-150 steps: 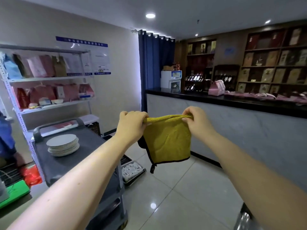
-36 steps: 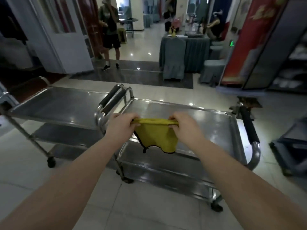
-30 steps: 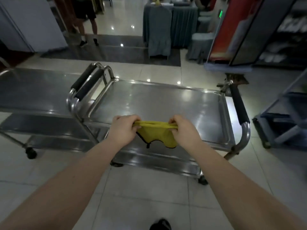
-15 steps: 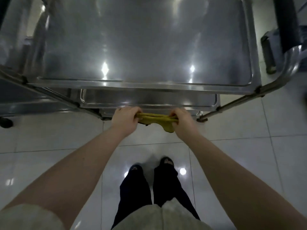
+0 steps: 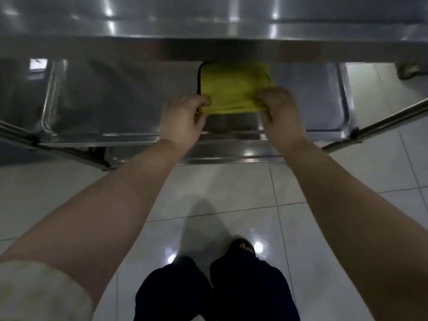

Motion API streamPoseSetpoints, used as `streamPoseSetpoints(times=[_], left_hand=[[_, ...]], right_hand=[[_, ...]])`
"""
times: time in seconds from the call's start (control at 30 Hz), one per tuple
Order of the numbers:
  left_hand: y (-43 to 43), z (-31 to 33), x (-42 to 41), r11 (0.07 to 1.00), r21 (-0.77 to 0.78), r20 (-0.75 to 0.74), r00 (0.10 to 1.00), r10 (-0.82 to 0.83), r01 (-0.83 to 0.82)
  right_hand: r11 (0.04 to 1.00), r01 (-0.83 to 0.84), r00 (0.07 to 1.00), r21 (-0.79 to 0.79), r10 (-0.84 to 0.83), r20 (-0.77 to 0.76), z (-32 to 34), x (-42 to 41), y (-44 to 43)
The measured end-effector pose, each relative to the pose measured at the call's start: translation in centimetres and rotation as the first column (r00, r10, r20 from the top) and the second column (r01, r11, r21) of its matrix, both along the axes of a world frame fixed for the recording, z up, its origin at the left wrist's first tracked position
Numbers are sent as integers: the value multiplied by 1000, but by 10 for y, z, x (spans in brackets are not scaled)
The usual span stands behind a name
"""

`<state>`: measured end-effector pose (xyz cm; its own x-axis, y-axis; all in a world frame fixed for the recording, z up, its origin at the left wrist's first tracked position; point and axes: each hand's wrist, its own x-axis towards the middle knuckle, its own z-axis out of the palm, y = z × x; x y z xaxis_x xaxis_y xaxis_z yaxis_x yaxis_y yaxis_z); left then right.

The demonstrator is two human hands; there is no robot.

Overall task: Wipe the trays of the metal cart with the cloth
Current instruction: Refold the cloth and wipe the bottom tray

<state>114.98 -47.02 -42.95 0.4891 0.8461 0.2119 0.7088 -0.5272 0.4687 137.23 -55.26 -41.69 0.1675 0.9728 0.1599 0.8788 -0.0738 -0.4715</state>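
Steel of the cart's lower tray (image 5: 111, 98) carries the yellow cloth (image 5: 234, 89), spread flat just under the top tray (image 5: 208, 22) edge. The left hand (image 5: 183, 121) and right hand (image 5: 280, 114) each pinch a near corner. Wiping looks barely begun, with nearly all tray surface left to do.

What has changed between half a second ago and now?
The yellow cloth moved forward, from bunched in front of the metal cart to spread on its lower steel tray, partly under the top tray. The left hand and right hand still grip its near edge.
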Motion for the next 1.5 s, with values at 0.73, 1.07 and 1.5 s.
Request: streamPoseSetpoints(times=[0.73,1.07,1.5], left_hand=[[118,-100,20,988,-10,-427,894,137,-156],[134,-99,23,983,-5,-387,907,169,-185],[138,-100,34,985,-23,-416,898,147,-172]], right_hand=[[868,317,923,-382,-190,333,-93,33,133],[941,117,951,-318,-14,309,-99,-49,194],[772,507,859,-383,-413,303,-88,96,156]])
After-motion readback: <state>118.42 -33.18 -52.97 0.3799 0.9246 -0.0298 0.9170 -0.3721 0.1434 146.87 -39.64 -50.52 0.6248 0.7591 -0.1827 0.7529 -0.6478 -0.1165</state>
